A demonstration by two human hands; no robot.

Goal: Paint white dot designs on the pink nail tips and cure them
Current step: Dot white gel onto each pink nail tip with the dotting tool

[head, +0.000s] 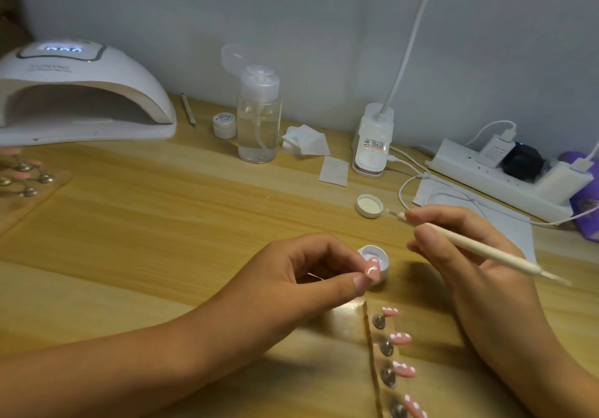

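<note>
Pinching the pink nail tip (372,271) in L hand (301,275) near the desk's (162,223) front edge, I gripped the pen (479,249) w/ R hand (470,276), point aimed left, just up-right of it.

One wide-angle camera, worn on the person's head, looks forward and down across the table (136,229) from its near edge toward the far edge and the wall (324,12). It sits close: the left hand (311,271) and right hand (470,255) fill the lower frame.
</note>
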